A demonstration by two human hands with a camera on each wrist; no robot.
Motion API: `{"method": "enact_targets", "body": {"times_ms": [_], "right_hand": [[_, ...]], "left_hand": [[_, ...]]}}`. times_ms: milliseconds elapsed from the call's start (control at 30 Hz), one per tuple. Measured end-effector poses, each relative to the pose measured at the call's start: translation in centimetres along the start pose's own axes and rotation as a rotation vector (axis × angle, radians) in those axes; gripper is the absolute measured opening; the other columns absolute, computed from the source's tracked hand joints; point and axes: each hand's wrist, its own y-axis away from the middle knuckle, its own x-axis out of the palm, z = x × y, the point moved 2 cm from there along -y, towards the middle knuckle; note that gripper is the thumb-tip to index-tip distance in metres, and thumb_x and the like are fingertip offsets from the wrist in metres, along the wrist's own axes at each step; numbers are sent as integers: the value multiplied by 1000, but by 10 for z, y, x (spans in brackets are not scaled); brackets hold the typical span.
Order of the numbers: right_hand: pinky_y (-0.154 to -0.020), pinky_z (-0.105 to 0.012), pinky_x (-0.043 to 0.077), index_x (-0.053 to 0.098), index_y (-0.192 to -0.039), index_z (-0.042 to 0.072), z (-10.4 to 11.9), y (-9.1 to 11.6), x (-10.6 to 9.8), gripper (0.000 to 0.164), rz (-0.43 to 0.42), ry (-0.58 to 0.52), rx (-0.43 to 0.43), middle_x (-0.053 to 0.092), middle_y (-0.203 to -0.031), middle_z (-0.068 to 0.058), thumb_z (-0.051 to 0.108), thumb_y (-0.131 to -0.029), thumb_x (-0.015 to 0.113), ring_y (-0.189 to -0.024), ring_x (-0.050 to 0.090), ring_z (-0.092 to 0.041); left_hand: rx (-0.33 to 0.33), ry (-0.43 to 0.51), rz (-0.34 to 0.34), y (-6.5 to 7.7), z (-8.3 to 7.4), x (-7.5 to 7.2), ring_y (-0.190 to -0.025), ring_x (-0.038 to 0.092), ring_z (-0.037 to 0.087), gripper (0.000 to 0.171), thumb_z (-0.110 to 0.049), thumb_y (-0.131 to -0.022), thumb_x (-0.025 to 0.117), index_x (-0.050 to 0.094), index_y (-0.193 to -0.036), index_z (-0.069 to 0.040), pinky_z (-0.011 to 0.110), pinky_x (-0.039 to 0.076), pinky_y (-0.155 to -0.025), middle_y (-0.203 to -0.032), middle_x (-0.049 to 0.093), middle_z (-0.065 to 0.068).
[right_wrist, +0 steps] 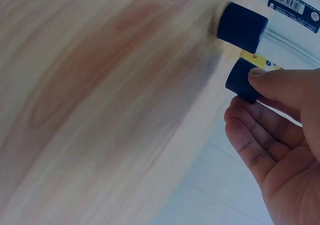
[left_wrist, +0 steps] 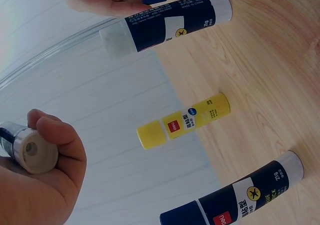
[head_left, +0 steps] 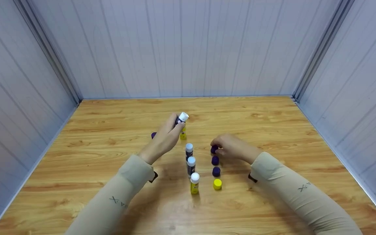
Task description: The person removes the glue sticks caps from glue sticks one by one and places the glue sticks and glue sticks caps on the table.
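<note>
Across the middle of the worktop (head_left: 273,127), three uncapped glue sticks stand upright in a line from far to near: the far dark blue stick (head_left: 189,152), the middle dark blue stick (head_left: 191,167) and the near yellow stick (head_left: 194,188), each with a pale top. To the left of and beyond this line, the left hand (head_left: 162,141) has its fingers curled round a raised glue stick (head_left: 183,116), which is dark blue with white ends and tilts toward the right. Just below it in the head view stands a capped yellow stick (head_left: 183,134), partly hidden. A capped dark blue stick (left_wrist: 235,197) shows whole in the left wrist view; from the head, only its dark top shows at the left of the hand.

To the right of the line, a row of caps runs from far to near. At its far end the right hand (head_left: 235,148) pinches a dark blue cap (right_wrist: 240,80) between thumb and fingers; whether that cap touches the wood cannot be told. Nearer lie a second dark cap (head_left: 215,160), a third dark cap (head_left: 216,171) and a yellow cap (head_left: 217,184). Pale panelled walls (head_left: 194,49) rise at the far, left and right edges, and beige sleeves (head_left: 282,176) cover both forearms.
</note>
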Motion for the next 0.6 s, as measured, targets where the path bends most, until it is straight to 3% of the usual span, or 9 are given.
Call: {"method": "enact_targets", "body": {"times_ms": [367, 600], "right_hand": [[-85, -38, 55, 71, -111, 7, -1, -4, 7, 19, 30, -29, 44, 72, -104, -5, 10, -93, 66, -94, 66, -19], [-85, -38, 54, 71, -113, 8, 0, -5, 8, 20, 56, -26, 70, 71, -105, -5, 11, -94, 65, -93, 66, -18]], "left_hand": [[32, 5, -6, 0, 4, 1, -71, 42, 20, 30, -41, -103, 45, 48, -125, -21, 33, 39, -62, -87, 46, 6], [60, -34, -4, -2, 5, 1, -68, 42, 21, 31, -43, -101, 49, 52, -121, -19, 33, 37, -60, -83, 47, 5]]}}
